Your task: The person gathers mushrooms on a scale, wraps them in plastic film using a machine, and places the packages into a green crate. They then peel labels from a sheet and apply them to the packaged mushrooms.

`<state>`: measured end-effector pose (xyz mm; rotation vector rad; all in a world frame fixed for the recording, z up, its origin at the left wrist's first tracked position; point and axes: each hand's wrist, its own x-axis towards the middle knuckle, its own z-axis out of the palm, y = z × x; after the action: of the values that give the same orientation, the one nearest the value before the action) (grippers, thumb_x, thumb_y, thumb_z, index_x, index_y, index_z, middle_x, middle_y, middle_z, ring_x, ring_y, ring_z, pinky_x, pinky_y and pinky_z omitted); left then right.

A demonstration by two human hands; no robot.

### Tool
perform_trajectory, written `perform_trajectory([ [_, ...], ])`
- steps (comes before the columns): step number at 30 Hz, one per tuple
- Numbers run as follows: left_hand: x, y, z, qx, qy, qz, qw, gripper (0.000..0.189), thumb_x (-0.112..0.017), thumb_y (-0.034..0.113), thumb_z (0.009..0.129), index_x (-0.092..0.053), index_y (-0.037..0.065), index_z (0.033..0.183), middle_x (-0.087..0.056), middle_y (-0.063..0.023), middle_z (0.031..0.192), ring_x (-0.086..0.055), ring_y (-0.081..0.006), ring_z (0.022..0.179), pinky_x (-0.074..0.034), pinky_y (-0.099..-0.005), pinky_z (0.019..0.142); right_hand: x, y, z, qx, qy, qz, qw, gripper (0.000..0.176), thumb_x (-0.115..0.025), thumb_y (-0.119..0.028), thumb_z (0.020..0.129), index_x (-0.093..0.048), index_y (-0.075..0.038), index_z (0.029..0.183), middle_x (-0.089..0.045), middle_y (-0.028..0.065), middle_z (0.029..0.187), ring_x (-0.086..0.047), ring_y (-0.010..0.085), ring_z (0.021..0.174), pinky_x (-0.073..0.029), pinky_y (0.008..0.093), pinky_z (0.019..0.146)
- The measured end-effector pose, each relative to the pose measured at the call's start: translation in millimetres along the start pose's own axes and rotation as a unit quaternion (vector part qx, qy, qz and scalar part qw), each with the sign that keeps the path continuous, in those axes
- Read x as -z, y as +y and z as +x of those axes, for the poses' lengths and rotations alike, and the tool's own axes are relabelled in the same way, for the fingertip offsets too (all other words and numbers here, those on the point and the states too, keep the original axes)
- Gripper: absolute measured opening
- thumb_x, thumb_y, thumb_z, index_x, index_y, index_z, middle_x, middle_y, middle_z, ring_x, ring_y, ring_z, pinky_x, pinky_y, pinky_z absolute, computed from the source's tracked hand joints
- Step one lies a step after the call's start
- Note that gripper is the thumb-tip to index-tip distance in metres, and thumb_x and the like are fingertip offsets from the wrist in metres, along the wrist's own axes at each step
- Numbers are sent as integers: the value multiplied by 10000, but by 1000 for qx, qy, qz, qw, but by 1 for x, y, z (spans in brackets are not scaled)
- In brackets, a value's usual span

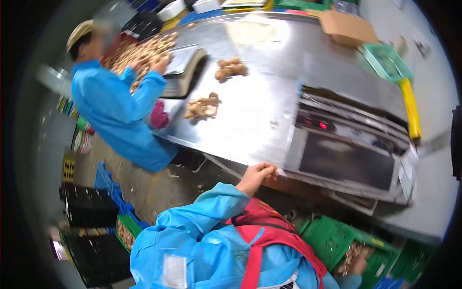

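- The step in hand looked to be a reach of the right hand (358, 265) into the green crate (323, 243) low at the wearer's right side, among the brown mushrooms (350, 256) inside it.
- The right hand's grip could not be made out: its fingers pointed down among the mushrooms, so I cannot tell how far open they were or whether they had hold of any.
- A next move from there seemed to call for gathering mushrooms in the fingers and clearing the crate's wall, which stood close about the wrist.
- The left hand (260, 177) was curled, thumb drawn against folded fingers, with nothing visible in it (a tiny piece could have hidden between the tips).
- It was at the near edge of the metal table (255, 137), just beside the near corner of a flat machine (344, 161) with a red light.
- The mushrooms in the crate lay below and to the right of the left hand, well apart from it, but right about the right hand.
- On the table, two mushroom clusters, a nearer one (202, 108) and a farther one (231, 69), lay beyond the left hand and out of its touch.
- A co-worker (118, 108) in blue had both hands at a large heap of mushrooms (159, 45) at the far left.
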<state>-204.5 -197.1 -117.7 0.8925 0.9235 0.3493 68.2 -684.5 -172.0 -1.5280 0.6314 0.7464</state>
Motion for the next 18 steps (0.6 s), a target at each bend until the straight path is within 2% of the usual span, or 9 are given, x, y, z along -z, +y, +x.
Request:
perform_trajectory([
  [3,93,44,32,-182,194,-10,964,247,-596,184,862,-583,-1,1024,-625,-57,911,-584,-127,837,-444,-239,761,-5,-92,-50,138,-3,-94,986,318,-530,-313,883,-614,-18,797,-599,113,802,-563,210,712,-483,375,690],
  [4,136,61,45,-216,267,-24,939,250,-598,183,859,-581,-4,1024,-624,-55,917,-576,-122,862,-436,-240,771,-9,-118,-35,-31,-171,-87,981,435,-526,-472,852,-557,-61,711,-566,73,742,-547,160,679,-483,378,665],
  [6,225,88,69,-342,355,14,870,266,-601,191,852,-578,-3,1032,-609,-39,910,-546,-99,841,-424,-235,737,-198,-98,-123,289,-181,-82,937,370,-559,-394,846,-534,-51,983,-543,58,753,-542,158,631,-463,293,536],
  [7,258,100,78,-333,402,15,853,272,-584,191,862,-580,-21,1032,-607,-68,935,-548,-133,878,-417,-254,799,-292,-96,-163,232,-257,-164,924,353,-576,-347,835,-536,-20,962,-537,63,703,-529,156,610,-460,286,549],
  [8,280,116,79,-322,448,15,834,281,-567,191,872,-581,-40,1031,-605,-96,961,-549,-166,916,-410,-274,860,-360,-84,-155,155,-424,-219,865,320,-571,-264,842,-531,14,994,-562,81,746,-554,156,648,-466,287,572],
  [10,359,107,114,-291,464,20,837,317,-564,226,874,-580,-40,1046,-605,-91,950,-547,-165,897,-416,-274,838,-489,-41,-162,173,-472,-349,791,372,-545,-140,865,-478,84,1154,-620,160,931,-601,187,812,-473,280,711],
  [12,402,99,141,-263,476,31,839,354,-561,261,875,-579,-40,1061,-605,-85,939,-545,-164,879,-421,-274,816,-594,13,-135,186,-547,-372,727,483,-544,-141,874,-387,47,1289,-591,165,1071,-594,186,864,-468,280,753],
  [14,415,103,152,-158,414,76,893,339,-551,307,875,-573,50,1095,-553,6,840,-459,-75,704,-362,-205,611,-690,52,-121,141,-567,-345,734,627,-566,-155,852,-256,8,1372,-534,188,1179,-579,208,935,-470,284,771],
  [18,416,104,172,-157,310,-45,937,356,-540,358,882,-582,35,1028,-582,-32,869,-514,-118,777,-426,-277,702,-793,107,-98,121,-534,-376,747,836,-666,-124,757,-165,-143,1426,-364,225,1340,-507,258,1068,-468,332,785],
])
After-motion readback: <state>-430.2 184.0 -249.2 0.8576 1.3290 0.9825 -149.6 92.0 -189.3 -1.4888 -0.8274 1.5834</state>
